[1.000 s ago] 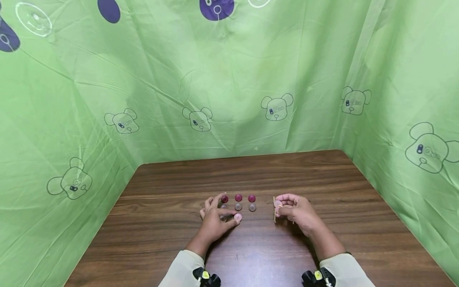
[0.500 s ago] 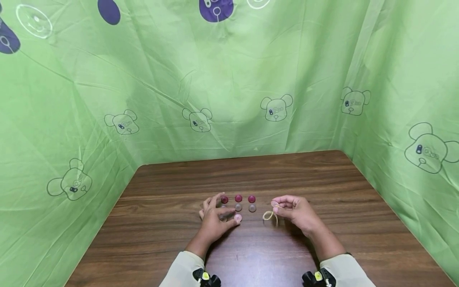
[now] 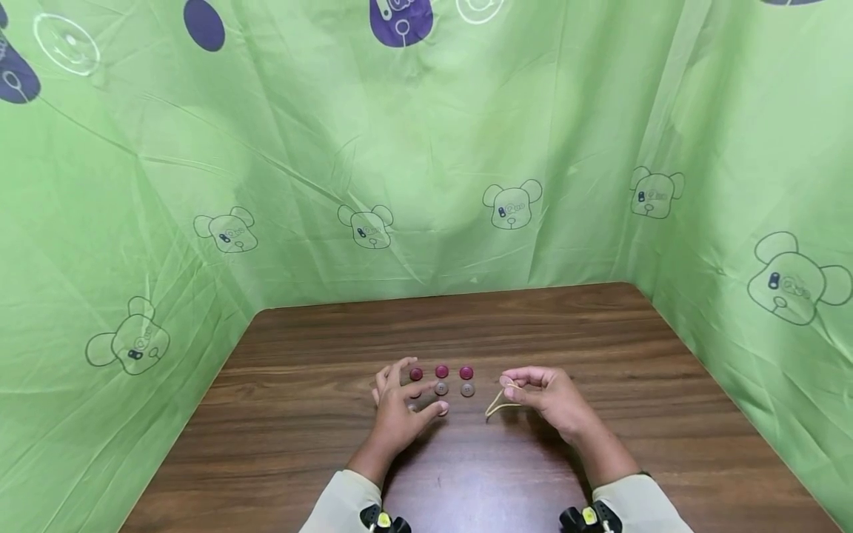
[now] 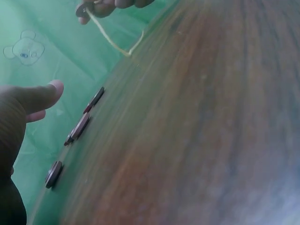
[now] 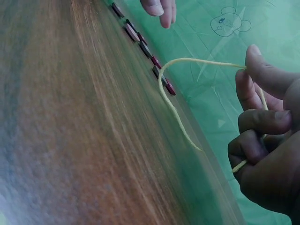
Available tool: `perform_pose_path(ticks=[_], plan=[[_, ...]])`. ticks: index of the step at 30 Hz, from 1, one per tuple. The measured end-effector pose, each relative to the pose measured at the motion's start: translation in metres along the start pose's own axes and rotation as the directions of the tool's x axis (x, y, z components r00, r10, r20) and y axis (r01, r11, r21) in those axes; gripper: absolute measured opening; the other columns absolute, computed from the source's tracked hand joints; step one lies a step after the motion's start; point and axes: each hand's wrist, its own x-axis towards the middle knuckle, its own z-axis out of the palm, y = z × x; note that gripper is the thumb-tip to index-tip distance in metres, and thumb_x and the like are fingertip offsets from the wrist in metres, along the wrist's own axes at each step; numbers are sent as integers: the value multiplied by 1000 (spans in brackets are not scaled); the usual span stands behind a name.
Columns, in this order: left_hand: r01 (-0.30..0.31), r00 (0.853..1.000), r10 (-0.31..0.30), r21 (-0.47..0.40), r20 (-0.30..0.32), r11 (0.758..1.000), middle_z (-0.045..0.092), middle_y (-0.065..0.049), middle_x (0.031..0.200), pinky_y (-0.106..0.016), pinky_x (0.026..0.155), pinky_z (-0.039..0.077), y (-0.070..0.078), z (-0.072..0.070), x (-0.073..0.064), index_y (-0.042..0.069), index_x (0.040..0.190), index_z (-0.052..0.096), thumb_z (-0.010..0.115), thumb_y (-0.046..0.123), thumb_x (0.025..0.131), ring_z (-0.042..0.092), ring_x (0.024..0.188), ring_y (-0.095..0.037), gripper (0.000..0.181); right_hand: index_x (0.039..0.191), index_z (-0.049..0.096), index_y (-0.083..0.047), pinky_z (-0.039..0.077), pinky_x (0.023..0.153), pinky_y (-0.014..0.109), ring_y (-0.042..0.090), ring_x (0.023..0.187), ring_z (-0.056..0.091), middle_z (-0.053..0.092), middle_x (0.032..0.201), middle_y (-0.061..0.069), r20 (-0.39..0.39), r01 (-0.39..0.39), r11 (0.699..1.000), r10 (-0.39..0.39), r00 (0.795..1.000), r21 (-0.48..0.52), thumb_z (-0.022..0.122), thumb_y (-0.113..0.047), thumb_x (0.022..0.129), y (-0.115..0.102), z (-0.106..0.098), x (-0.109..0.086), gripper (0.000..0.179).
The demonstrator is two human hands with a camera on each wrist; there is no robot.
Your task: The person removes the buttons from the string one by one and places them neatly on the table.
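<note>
My right hand (image 3: 549, 392) pinches a pink button (image 4: 81, 10) between thumb and fingertips, a little above the table. A thin yellow cord (image 5: 169, 96) comes from the pinch at the button, bends in a loose curve and ends free in the air. More of this cord runs back through the curled fingers, its other end poking out below them. My left hand (image 3: 396, 411) hovers with spread fingers over the left part of the button rows. Its thumb overlaps another pink button (image 3: 443, 413) in the head view; buttons under the fingers are partly hidden.
Dark red buttons (image 3: 442, 371) form the far row on the brown wooden table (image 3: 320, 348). Nearer lie grey-brown buttons (image 3: 467, 389), between the two hands. Green printed cloth (image 3: 440, 259) hangs behind and at both sides of the table.
The right hand has shifted slightly left and turned the pink button; the cord now hangs to its left in an open bend. The left hand stays nearly still, its thumb now overlapping the table's pink button.
</note>
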Motion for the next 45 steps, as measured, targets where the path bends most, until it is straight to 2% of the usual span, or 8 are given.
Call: perform_pose_path(ticks=[5, 17, 21, 24, 32, 36, 41, 45], plan=[[-34, 999, 34, -1, -35, 999, 58, -18, 150, -72, 113, 25, 6, 4, 1, 14, 111, 88, 99, 30, 79, 38, 143, -43, 38, 133, 71, 10, 56, 96, 16, 0, 107, 75, 75, 131, 27, 2, -18, 1000, 18, 1000, 12, 82, -10, 97, 0, 0, 0, 43], [-141, 988, 137, -49, -64, 989, 66, -11, 132, -47, 103, 42, 20, 11, 3, 16, 113, 87, 100, 24, 77, 53, 123, -42, 39, 133, 70, 11, 58, 96, 18, 4, 109, 78, 76, 131, 26, 6, -22, 999, 21, 1000, 32, 81, -8, 98, -2, 1, -1, 42], [-122, 992, 120, -80, -29, 989, 68, -11, 131, -43, 101, 44, 25, 10, 4, 18, 117, 86, 99, 26, 80, 56, 122, -38, 40, 133, 70, 11, 58, 95, 19, 7, 109, 78, 76, 130, 26, 3, -14, 999, 14, 1000, 35, 80, -8, 98, -3, 1, -2, 41], [-60, 998, 64, -146, 22, 988, 67, -11, 131, -37, 101, 47, 29, 11, 3, 18, 122, 85, 97, 28, 83, 58, 120, -30, 42, 133, 70, 11, 58, 95, 18, 5, 109, 78, 76, 130, 26, 12, -11, 999, 11, 1000, 34, 79, -8, 99, -2, 2, -2, 40], [90, 995, -75, -340, 58, 936, 65, -13, 124, -32, 95, 57, 43, 16, 4, 17, 123, 84, 96, 18, 83, 61, 111, -24, 41, 133, 69, 13, 59, 94, 19, 8, 112, 77, 73, 133, 30, 45, 14, 999, -15, 999, 30, 77, -11, 101, -1, 3, -2, 41], [100, 994, -80, -341, 73, 935, 66, -21, 122, -38, 94, 57, 50, 20, 6, 18, 124, 83, 95, 18, 84, 60, 103, -23, 41, 133, 69, 13, 60, 95, 22, 10, 111, 78, 72, 134, 32, 55, 17, 999, -19, 998, 35, 75, -10, 102, -2, 3, -2, 39], [94, 992, -62, -325, 109, 941, 73, -19, 119, -44, 88, 57, 58, 23, 8, 17, 127, 82, 94, 20, 86, 66, 98, -35, 42, 132, 69, 14, 62, 98, 27, 12, 109, 79, 71, 135, 32, 64, 7, 999, -9, 998, 37, 74, -9, 103, -2, 4, -2, 38], [112, 987, -63, -348, 150, 931, 74, -20, 110, -33, 86, 57, 64, 26, 10, 15, 128, 81, 92, 18, 89, 68, 90, -24, 42, 131, 68, 16, 62, 97, 27, 15, 106, 79, 71, 134, 34, 77, 15, 999, -18, 997, 35, 73, -9, 103, -2, 4, -3, 38]])
